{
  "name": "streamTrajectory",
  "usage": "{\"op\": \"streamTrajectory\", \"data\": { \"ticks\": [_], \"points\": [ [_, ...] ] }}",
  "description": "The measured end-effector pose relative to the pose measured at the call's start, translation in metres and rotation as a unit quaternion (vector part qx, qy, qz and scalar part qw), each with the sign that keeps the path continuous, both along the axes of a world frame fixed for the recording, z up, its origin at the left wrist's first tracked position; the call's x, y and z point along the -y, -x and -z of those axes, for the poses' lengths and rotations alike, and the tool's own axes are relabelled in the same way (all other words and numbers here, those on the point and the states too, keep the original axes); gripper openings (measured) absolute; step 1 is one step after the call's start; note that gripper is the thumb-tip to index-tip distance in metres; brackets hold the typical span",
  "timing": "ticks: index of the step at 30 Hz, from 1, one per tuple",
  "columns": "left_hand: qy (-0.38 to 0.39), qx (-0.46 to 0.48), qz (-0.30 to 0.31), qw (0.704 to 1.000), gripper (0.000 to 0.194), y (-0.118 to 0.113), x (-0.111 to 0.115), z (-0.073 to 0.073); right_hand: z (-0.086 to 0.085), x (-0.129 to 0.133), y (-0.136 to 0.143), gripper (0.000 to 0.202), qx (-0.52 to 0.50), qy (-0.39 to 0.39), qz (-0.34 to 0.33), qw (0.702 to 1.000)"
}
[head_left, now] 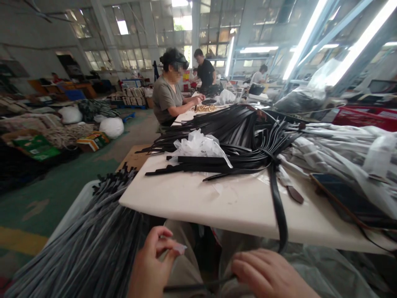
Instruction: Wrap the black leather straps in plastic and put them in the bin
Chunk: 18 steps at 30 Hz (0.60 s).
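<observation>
Strap [198, 285] runs nearly level along the bottom of the frame, its long axis left to right between both hands. Left hand [151, 265] pinches a small pale tab [180, 248] between thumb and forefinger, just above the strap. Right hand [269, 275] lies with fingers curled, seemingly pressing the strap's right end, though the grip is hidden.

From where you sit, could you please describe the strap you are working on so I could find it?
Start at the white table with its heap of black straps. One black strap leaves the heap, crosses the bare top and hangs over the near edge towards the right hand. It alone droops off the table.
</observation>
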<state>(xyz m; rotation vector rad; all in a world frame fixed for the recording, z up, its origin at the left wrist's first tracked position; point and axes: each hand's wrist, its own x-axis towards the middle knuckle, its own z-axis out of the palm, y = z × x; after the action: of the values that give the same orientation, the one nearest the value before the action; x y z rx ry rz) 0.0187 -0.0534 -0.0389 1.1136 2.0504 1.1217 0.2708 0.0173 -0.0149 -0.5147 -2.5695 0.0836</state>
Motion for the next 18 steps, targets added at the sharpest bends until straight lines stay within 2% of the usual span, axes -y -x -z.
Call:
{"op": "streamTrajectory", "data": {
  "ticks": [2,4,11,14,18],
  "points": [
    [-0.002,-0.013,0.005,1.0,0.026,0.003,0.002,0.0,-0.015,-0.008,-0.004,0.034,-0.026,-0.016,0.036,0.999],
    [0.002,-0.02,0.011,1.0,0.025,0.006,0.003,0.0,-0.017,-0.014,-0.006,0.035,-0.027,-0.03,0.056,0.998],
    [0.02,-0.014,0.019,1.0,0.029,0.005,0.001,-0.003,0.011,-0.017,-0.011,0.037,0.023,0.005,0.077,0.997],
    [0.021,-0.02,0.028,0.999,0.026,0.005,-0.001,-0.001,0.014,-0.017,-0.015,0.034,0.036,0.017,0.082,0.996],
    [0.023,-0.035,0.033,0.999,0.024,0.004,-0.003,0.004,0.013,-0.014,-0.016,0.044,0.042,0.012,0.083,0.996]
  ]
}}
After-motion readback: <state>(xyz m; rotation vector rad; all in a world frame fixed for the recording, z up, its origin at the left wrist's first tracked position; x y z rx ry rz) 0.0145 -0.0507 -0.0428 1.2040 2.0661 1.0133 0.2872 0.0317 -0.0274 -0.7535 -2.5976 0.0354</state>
